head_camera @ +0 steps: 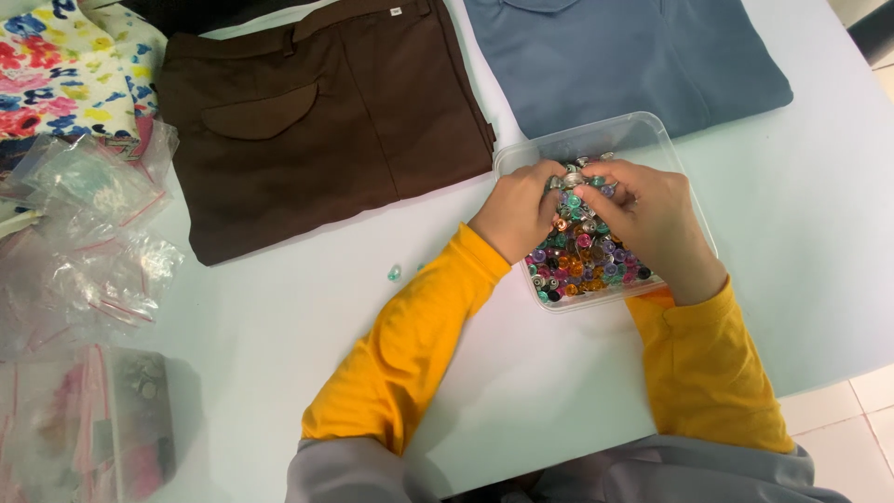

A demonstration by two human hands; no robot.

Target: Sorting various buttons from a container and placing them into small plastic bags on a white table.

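A clear plastic box [643, 130] on the white table holds several small coloured gem buttons [587, 265] in purple, orange, green and pink. Both my hands reach into it from the near side, sleeves yellow. My left hand [519, 210] has its fingers curled over the buttons at the box's left side. My right hand [652, 210] rests on the pile at the right, fingers bent and pinching small silvery buttons [570, 179] together with the left fingertips. One loose green button [394, 272] lies on the table left of my left sleeve.
Folded brown trousers [326, 121] lie at the back, a folded blue garment [624, 56] to their right, flowered cloth [65, 70] at far left. Several clear zip bags [84, 233] are piled at the left. The table edge and tiled floor [857, 428] show at bottom right.
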